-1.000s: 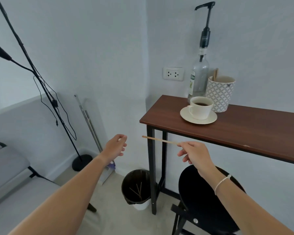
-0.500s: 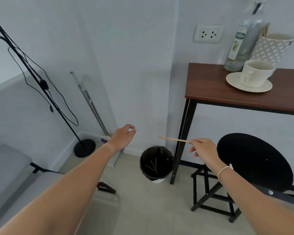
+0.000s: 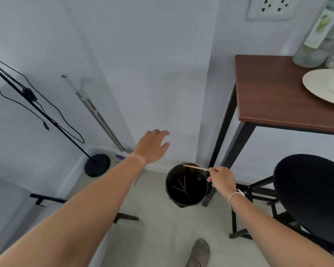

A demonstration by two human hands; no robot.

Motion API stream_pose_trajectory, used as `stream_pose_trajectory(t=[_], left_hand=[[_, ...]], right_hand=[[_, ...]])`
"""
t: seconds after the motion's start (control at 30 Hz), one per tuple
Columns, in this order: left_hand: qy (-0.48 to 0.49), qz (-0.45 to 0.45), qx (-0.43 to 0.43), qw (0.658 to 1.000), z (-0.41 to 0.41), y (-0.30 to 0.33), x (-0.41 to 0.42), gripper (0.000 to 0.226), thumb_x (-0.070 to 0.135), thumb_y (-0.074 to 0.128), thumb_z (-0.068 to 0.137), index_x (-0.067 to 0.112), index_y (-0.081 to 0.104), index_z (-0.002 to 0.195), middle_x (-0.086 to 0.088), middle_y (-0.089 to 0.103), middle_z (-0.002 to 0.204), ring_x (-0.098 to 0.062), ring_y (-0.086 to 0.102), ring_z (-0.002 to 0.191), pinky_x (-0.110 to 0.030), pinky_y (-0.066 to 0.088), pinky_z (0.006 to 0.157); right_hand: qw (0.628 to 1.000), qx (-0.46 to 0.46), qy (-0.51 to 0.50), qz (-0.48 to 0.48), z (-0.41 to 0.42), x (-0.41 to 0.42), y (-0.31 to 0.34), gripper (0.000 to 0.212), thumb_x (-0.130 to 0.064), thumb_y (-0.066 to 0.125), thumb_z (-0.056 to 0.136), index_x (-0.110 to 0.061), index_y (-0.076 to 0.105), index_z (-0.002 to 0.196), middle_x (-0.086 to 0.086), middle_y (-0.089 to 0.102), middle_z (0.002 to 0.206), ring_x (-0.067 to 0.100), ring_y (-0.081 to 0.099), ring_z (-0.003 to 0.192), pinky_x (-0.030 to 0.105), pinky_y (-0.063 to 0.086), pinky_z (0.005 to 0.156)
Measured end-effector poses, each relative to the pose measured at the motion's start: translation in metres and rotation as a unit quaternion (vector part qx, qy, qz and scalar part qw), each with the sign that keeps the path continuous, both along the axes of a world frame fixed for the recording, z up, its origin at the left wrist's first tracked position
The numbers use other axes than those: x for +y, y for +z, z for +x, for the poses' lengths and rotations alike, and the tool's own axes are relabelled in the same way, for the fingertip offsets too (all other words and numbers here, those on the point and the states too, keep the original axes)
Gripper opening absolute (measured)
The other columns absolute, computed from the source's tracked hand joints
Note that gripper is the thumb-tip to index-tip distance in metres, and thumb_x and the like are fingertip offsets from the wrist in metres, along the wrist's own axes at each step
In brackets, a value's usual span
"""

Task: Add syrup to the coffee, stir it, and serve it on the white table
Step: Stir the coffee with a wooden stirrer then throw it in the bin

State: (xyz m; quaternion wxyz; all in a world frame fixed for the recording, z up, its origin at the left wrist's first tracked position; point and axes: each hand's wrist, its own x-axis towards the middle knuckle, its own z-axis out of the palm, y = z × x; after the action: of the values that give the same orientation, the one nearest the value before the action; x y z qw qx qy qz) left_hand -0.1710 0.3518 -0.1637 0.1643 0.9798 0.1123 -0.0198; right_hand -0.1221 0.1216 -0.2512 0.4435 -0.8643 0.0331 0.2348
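Observation:
My right hand point(image 3: 221, 178) pinches a thin wooden stir stick point(image 3: 195, 167) and holds it level over the open black waste bin point(image 3: 187, 185) on the floor. Several used sticks lie inside the bin. My left hand point(image 3: 152, 146) hovers empty with fingers spread, up and left of the bin. On the brown table point(image 3: 274, 97) at the upper right stands the white saucer point(image 3: 322, 88) with the cup mostly cut off by the frame edge. The glass syrup bottle point(image 3: 320, 37) stands behind it, its pump out of view.
A black round stool point(image 3: 308, 193) stands under the table at the right. A black lamp stand point(image 3: 97, 164) with cables and a metal pole point(image 3: 93, 112) lean in the left corner. A grey seat point(image 3: 10, 205) fills the lower left. My shoe point(image 3: 199, 253) shows at the bottom.
The view has tilted down and toward the bin. My right hand has carried the stir stick from beside the table edge down to over the bin. My left hand has opened wider.

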Motion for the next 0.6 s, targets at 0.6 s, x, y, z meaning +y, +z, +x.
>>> stream_pose_trajectory(t=[0.6], left_hand=[[-0.311,0.319,-0.232,0.865,0.204,0.006,0.080,0.058,0.031,0.058,0.086,0.017,0.044,0.140,-0.023,0.032,0.150,-0.041,0.029,0.139,-0.055,0.026,0.111]], right_hand=[[0.986,0.049,-0.057,-0.147,0.075,0.081,-0.036,0.033,-0.026,0.040,0.094,-0.012,0.064,0.078,0.008,0.071,0.080,0.026,0.067,0.075,0.033,0.053,0.069]])
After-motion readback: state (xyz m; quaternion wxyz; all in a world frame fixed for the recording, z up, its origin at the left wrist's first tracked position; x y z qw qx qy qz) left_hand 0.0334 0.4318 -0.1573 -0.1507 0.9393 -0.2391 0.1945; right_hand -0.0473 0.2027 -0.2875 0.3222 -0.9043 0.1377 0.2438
